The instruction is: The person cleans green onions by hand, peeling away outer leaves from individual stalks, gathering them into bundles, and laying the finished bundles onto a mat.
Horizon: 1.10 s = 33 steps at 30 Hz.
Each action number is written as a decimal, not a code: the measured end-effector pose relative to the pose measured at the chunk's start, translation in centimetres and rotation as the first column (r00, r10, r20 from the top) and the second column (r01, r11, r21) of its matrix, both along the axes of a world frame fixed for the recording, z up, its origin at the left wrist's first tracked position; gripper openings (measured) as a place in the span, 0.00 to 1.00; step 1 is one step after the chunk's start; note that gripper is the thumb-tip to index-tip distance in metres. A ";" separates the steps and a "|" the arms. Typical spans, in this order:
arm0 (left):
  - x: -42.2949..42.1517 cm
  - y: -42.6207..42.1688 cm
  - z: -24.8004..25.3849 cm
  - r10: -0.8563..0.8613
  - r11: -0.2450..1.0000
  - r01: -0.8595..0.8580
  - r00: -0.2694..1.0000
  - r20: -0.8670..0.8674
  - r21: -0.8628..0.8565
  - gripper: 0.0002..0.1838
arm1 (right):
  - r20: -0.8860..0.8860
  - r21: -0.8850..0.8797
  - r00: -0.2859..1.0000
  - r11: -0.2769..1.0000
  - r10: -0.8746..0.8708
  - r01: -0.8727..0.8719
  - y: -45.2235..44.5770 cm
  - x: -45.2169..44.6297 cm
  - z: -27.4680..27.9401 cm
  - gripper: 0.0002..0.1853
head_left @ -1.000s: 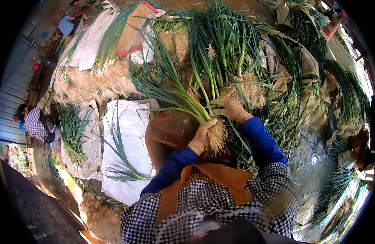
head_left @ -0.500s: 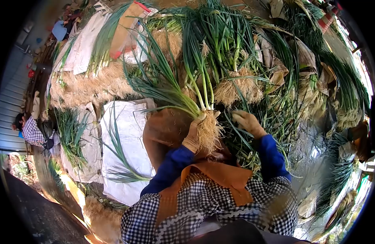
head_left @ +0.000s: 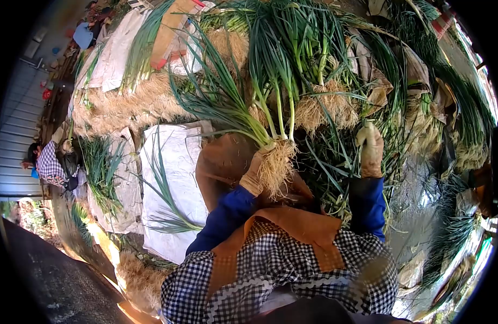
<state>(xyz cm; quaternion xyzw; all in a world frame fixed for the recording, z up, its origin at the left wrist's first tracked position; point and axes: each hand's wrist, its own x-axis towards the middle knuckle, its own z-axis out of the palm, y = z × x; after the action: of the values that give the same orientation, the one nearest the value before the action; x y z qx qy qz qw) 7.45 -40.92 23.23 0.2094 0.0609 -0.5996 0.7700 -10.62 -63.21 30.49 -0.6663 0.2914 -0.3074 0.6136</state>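
Observation:
My left hand, in a tan work glove, is closed around the lower stems of a bunch of scallions. The bunch's pale, tangled roots hang toward me, and its long green leaves fan away from me. To the right, my right hand, also gloved, is raised over loose green leaf scraps, apart from the bunch. Its thumb stands off from slightly bent fingers, and I make out nothing in it. Brown cloth covers my lap below the bunch.
More scallion bunches lie ahead, roots toward me. A long row of roots runs to the left, beside a white sack with a few scallions on it. Another person sits at the far left. Wet floor shows at right.
My right hand has moved right and away from the bunch's roots, its fingers now pointing forward. The left hand keeps its hold on the scallions. The view has shifted slightly.

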 end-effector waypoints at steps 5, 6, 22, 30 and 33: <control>-0.3 -0.8 0.7 -0.033 0.999 0.032 0.998 0.049 0.015 0.18 | -0.322 -0.189 0.908 0.922 0.268 -0.339 3.9 2.2 -4.8 0.17; -0.4 -0.4 0.6 -0.084 0.996 0.085 0.994 0.070 -0.015 0.17 | -0.309 -0.305 0.932 0.909 0.189 -0.285 5.3 3.6 -3.2 0.17; -0.4 0.1 -0.7 -0.019 0.996 0.031 0.990 0.137 -0.082 0.16 | -0.292 0.389 0.345 0.440 0.892 -0.809 4.7 -0.1 3.9 0.19; 1.2 1.4 -2.7 -0.204 0.966 0.208 0.978 0.043 -0.154 0.24 | -0.562 -0.433 0.762 0.670 0.323 -0.603 8.0 8.3 1.2 0.16; 2.2 3.3 -0.4 -0.185 0.968 0.182 0.983 -0.003 -0.176 0.25 | -0.574 -0.398 0.673 0.560 0.466 -0.727 9.6 9.4 3.7 0.14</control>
<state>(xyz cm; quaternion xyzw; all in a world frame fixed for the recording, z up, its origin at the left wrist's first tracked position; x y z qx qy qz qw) 9.65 -37.58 22.84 0.1401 -0.0042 -0.6732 0.7260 -1.27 -53.56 34.20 -0.9303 0.0488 -0.0050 0.3634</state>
